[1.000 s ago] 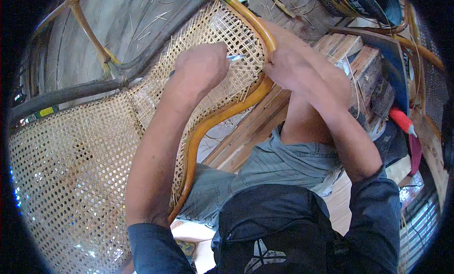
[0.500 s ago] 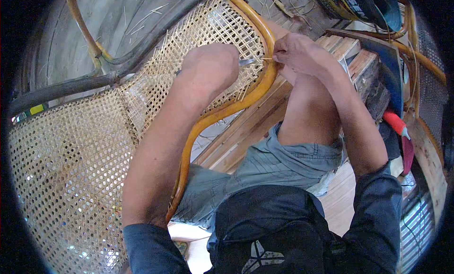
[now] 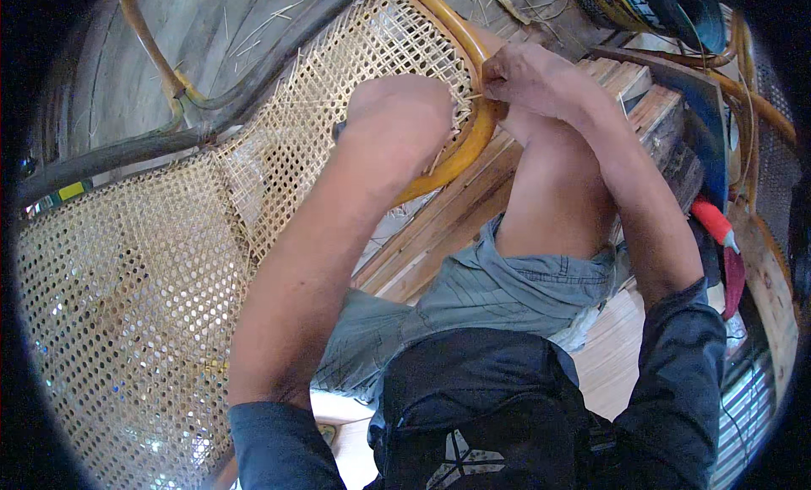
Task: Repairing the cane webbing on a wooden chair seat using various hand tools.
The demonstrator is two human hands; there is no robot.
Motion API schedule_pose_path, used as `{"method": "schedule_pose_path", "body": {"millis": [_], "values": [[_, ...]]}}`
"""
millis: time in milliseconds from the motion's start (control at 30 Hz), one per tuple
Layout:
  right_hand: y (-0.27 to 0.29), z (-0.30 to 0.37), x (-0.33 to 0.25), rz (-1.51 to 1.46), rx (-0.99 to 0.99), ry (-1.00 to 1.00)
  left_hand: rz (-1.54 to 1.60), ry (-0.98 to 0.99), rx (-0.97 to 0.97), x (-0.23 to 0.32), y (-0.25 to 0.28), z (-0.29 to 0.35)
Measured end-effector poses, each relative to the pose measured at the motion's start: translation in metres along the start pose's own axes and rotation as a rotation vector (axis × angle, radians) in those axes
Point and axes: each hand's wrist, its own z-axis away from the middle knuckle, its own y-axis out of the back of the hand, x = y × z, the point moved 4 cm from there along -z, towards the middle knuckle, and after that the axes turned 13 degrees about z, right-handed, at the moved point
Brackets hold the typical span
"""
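Observation:
My left hand (image 3: 399, 110) is closed in a fist over the woven cane webbing (image 3: 296, 122), close to the curved rattan frame (image 3: 483, 122). It grips a slim tool; only the dark end (image 3: 339, 129) shows at the wrist side, and its tip is hidden behind the fist. My right hand (image 3: 532, 83) is at the frame's outer edge, just across from the left. Its fingertips are pinched on a thin cane strand (image 3: 476, 96) that runs to the webbing's edge. Loose strand ends stick out along that edge.
Wooden planks (image 3: 431, 228) lie under the frame, beside stacked wood blocks (image 3: 655, 110). A dark bucket (image 3: 655, 13) stands at far right, and a red-handled tool (image 3: 711, 220) lies at right. A dark pole (image 3: 118, 162) borders the webbing, with cane scraps on the floor (image 3: 253, 34).
My left fist has moved right toward the frame's edge, hiding the metal tip seen before. My right hand has shifted slightly up and stays pinched.

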Motion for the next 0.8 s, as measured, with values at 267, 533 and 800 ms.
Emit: {"method": "schedule_pose_path", "body": {"millis": [267, 533, 800], "values": [[-0.012, 0.010, 0.011, 0.114, -0.050, -0.210, -0.058, 0.005, 0.140, -0.028, 0.004, 0.000], [-0.035, 0.016, -0.014, 0.396, -0.040, -0.375, -0.147, -0.179, 0.110, -0.006, 0.013, -0.016], [-0.038, 0.030, -0.029, 0.426, 0.042, -0.333, -0.266, -0.348, -0.002, 0.005, 0.017, -0.035]]}}
